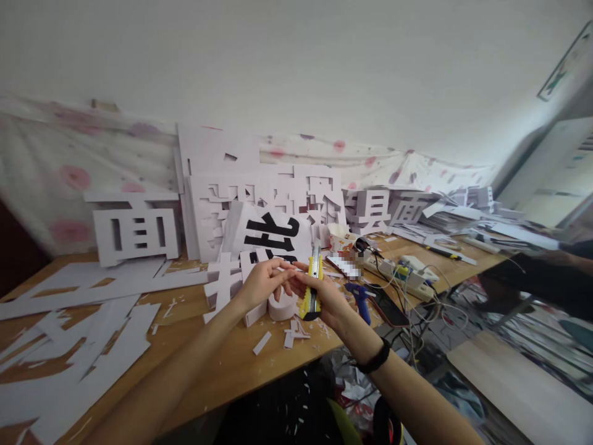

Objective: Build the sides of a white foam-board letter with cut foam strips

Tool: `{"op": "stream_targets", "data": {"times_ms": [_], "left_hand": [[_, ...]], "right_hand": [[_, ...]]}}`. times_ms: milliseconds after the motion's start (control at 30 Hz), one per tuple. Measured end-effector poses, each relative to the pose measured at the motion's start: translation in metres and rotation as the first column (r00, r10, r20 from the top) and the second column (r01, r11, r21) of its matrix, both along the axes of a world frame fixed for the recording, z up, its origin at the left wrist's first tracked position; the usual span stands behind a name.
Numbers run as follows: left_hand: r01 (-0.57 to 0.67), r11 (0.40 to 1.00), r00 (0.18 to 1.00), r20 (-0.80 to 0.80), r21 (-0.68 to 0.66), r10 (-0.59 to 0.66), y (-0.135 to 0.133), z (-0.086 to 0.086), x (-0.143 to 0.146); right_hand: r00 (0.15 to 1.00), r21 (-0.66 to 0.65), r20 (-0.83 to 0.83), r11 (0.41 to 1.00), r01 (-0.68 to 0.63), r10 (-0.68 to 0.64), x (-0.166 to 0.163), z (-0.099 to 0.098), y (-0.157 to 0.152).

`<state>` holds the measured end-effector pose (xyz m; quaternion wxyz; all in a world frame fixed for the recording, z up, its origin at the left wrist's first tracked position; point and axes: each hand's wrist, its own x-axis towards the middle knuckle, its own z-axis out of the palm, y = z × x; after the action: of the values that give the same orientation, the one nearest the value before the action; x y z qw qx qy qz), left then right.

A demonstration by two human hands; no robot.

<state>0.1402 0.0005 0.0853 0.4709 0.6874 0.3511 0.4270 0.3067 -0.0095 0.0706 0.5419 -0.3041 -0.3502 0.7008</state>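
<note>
- Yellow utility knife (314, 281) is held upright above the front part of the surface (222, 364), blade end up and away from the body, which looks like the safer way to hold it.
- Right hand (327, 300) wraps its lower half, seemingly for a firm grip.
- Left hand (262, 281) curls its fingertips toward the knife's upper part; whether they pinch anything I cannot tell.
- Foam ring (283, 307) and scraps (296, 334) lie just below the hands.
- Foam letters (136, 228) lean against the wall behind, probably to keep the front free; a glue gun (359, 296) lies near on the right.
</note>
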Motion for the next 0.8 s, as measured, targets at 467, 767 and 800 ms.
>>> {"op": "stream_targets", "data": {"times_ms": [467,767,800], "left_hand": [[-0.165,0.982,0.979,0.110,-0.087,0.174,0.000,0.016,-0.012],[-0.088,0.991,0.962,0.249,-0.104,0.112,0.006,0.021,-0.018],[-0.080,0.992,0.963,0.251,-0.095,0.102,0.006,0.021,-0.017]], "right_hand": [[0.990,-0.119,0.029,0.984,-0.133,0.137,0.028,0.011,-0.012],[0.971,-0.086,0.202,0.990,-0.116,0.131,0.051,0.003,-0.009],[0.965,-0.083,0.227,0.990,-0.115,0.132,0.052,0.002,-0.009]]}}
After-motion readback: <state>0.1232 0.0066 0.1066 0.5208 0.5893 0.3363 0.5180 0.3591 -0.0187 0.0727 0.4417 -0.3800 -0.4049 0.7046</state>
